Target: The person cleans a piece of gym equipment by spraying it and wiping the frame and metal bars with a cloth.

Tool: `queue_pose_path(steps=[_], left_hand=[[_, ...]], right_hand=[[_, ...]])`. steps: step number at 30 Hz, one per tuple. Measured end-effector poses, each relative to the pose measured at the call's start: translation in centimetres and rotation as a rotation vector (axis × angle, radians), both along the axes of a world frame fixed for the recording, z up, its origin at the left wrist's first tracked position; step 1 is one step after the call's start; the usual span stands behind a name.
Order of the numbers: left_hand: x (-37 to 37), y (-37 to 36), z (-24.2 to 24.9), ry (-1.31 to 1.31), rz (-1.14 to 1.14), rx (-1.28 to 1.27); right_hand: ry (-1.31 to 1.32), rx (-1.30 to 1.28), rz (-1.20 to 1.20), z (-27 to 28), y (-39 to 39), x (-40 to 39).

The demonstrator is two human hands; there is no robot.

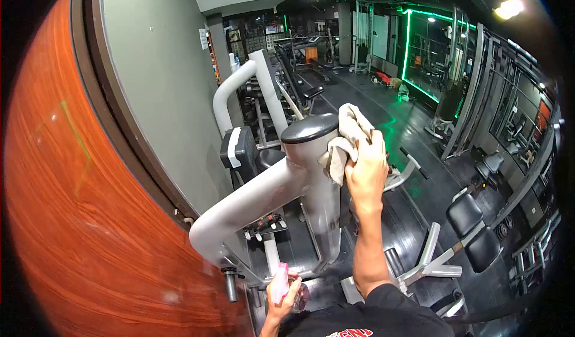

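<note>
My right hand [366,172] is closed on a crumpled pale cloth [353,124]. It holds the cloth against the side of a thick grey machine post [317,199], just below the post's round black cap [310,127]. Low in the view, my left hand [286,295] grips what looks like a spray bottle [279,282] with a pink head; its lower part is mostly hidden by my fingers. A bent grey tube [239,202] of the machine runs from the post toward the lower left.
A glossy reddish wood panel [78,217] and a grey wall [153,79] stand close on the left. Black padded seat parts [465,213] of another machine are at the right. Other gym machines and a black floor [383,106] extend behind the post.
</note>
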State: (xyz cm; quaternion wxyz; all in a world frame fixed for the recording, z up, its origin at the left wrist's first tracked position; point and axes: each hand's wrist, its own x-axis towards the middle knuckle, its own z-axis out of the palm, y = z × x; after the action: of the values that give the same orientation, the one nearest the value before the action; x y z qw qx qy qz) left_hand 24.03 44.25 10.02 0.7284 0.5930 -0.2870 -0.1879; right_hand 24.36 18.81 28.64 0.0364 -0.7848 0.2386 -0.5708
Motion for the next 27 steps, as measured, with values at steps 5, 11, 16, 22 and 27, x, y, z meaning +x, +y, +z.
queue_pose_path(steps=[5,11,16,22,27], left_hand=[[0.6,-0.4,-0.2,0.003,0.031,0.004],[0.8,-0.8,-0.8,-0.042,-0.02,0.017],[-0.1,-1.4,-1.0,-0.042,-0.074,0.028],[-0.4,-1.5,-1.1,-0.094,-0.079,0.08],[-0.7,-0.9,-0.7,-0.056,-0.084,0.098]], right_hand=[[-0.163,0.097,0.099,-9.8,1.2,2.0],[-0.143,0.172,0.222,-24.2,1.4,1.4],[-0.279,0.423,0.32,-28.2,2.0,-0.9],[-0.487,0.088,0.28,-18.6,1.1,1.3],[-0.194,-0.031,0.172,-11.9,-1.5,3.3]])
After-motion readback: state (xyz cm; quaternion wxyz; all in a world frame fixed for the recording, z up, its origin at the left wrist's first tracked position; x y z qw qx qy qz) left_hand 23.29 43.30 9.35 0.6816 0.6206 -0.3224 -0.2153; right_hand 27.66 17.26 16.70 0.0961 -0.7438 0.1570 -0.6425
